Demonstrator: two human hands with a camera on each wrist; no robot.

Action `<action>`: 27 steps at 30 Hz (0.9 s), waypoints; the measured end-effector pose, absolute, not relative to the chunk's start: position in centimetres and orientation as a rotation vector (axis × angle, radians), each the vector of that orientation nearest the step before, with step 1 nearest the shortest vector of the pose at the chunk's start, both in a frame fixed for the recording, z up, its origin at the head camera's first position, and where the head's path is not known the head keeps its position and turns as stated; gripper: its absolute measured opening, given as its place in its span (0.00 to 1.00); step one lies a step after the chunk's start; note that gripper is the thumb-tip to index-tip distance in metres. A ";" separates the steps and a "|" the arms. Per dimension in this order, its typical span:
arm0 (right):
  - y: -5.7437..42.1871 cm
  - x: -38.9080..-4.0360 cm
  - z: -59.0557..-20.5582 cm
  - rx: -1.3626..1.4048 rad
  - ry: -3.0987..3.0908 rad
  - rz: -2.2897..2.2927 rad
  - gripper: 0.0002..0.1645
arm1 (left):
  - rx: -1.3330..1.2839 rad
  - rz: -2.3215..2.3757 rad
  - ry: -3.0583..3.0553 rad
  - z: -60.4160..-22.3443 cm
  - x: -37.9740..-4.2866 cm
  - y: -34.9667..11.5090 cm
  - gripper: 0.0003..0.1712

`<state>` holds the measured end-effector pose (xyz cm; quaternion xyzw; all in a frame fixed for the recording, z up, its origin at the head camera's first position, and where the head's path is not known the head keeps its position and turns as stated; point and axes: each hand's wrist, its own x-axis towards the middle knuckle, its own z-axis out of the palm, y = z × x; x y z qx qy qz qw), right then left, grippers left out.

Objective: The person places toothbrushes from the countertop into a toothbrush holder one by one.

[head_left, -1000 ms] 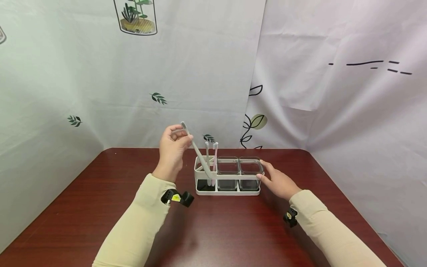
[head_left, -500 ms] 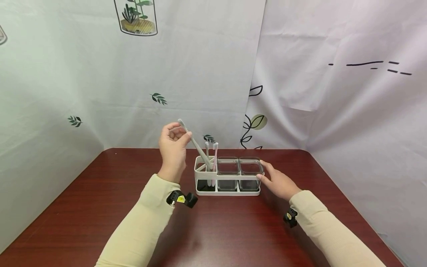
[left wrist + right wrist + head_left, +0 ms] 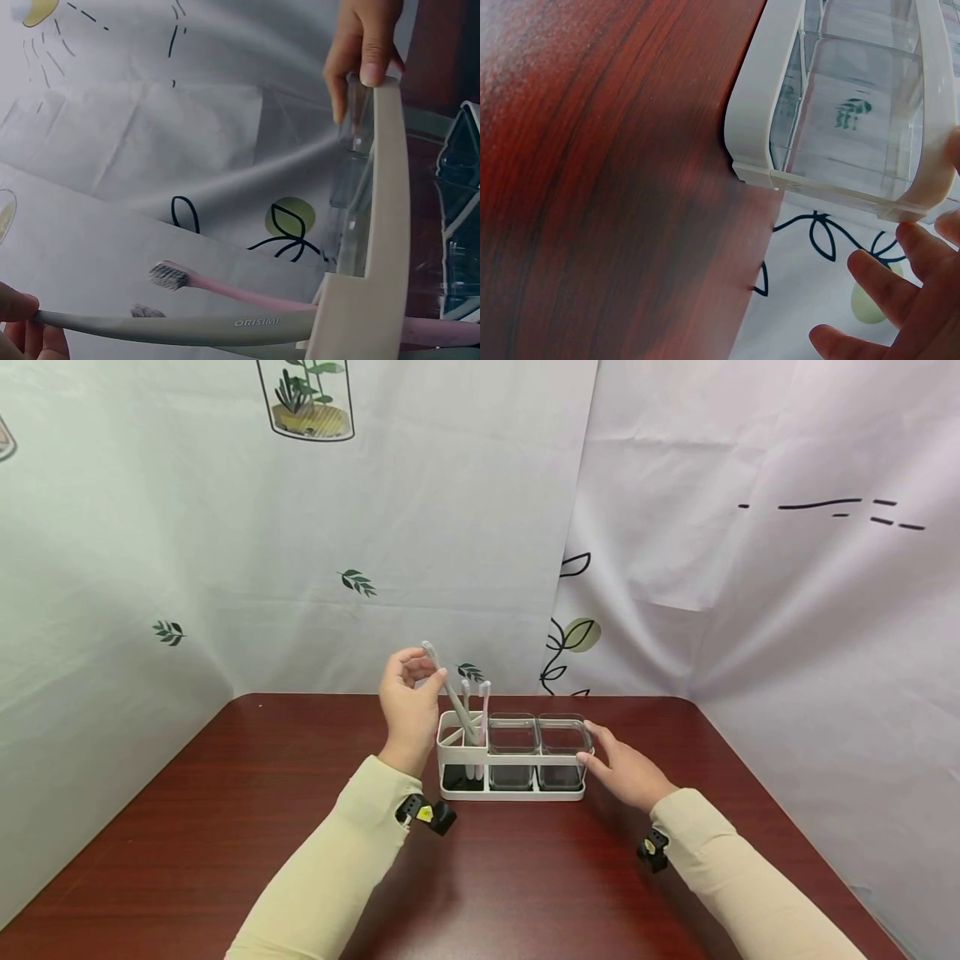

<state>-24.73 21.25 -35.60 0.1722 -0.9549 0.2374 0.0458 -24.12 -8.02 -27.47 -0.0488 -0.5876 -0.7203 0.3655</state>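
My left hand [image 3: 410, 702] pinches a grey-green toothbrush [image 3: 455, 702] near its bristle end. The brush slants down to the right, its handle end inside the left section of a white toothbrush holder [image 3: 465, 753]. In the left wrist view, lettering shows on the handle of this toothbrush [image 3: 187, 330]. A pink toothbrush [image 3: 483, 702] and another greenish toothbrush [image 3: 466, 693] stand in that same section. My right hand [image 3: 626, 768] holds the holder's right end, thumb in front and a finger behind; in the right wrist view the other fingers [image 3: 885, 289] are spread.
Two clear square cups [image 3: 513, 735] sit side by side in the holder's middle and right sections. A dark red wooden table [image 3: 225, 827] lies under everything. White patterned cloth [image 3: 450, 527] hangs behind and at both sides.
My left hand first rose slightly, then moved right and a little down with the toothbrush. The brush's handle end went from in front of the holder into its left section. My right hand stayed put.
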 end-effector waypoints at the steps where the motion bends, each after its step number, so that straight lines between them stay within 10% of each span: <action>1: 21.3 -24.7 -35.6 0.524 -2.917 0.726 0.43 | -0.124 -1.838 -1.529 -27.6 -24.1 -7.9 0.18; 27: 21.3 -24.9 -35.7 0.524 -2.916 0.714 0.43 | -0.018 -1.745 -1.778 -31.4 -24.3 -6.6 0.16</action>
